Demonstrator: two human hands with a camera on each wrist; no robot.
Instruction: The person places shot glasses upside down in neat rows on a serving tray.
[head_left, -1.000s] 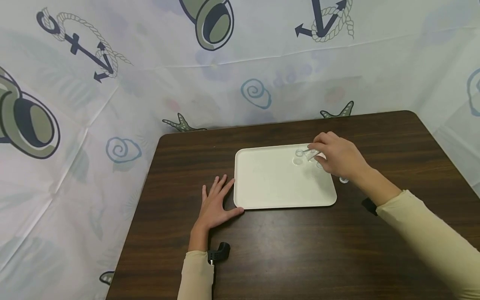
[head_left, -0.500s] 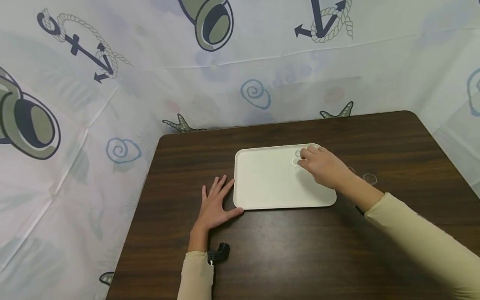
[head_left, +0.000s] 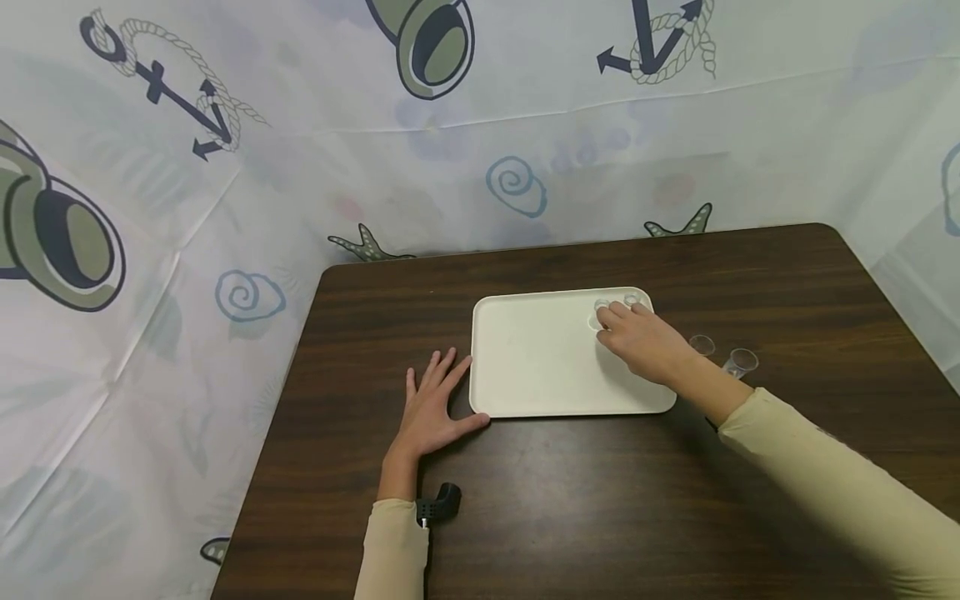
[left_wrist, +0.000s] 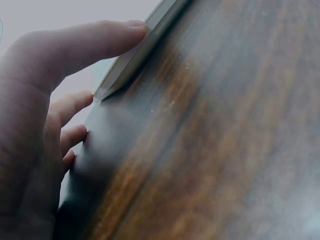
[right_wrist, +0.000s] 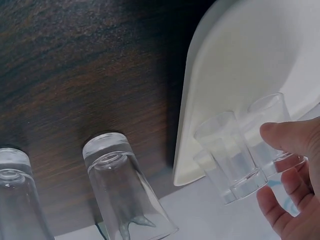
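Atop a dark table (head_left: 540, 492), the left hand (head_left: 432, 417), fingers spread, touches a white tray (head_left: 540, 358); at the tray's far right, the right hand (head_left: 641, 340) pinches a glass (right_wrist: 265, 109), partly hidden by fingers.

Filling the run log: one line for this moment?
left hand: touches tray | right hand: grips inverted glass | other tray glasses: inverted | right of tray: two upright glasses on table

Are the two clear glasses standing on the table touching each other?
Apart: the right wrist view shows a strip of dark tabletop between the tray-side glass and the outer glass.
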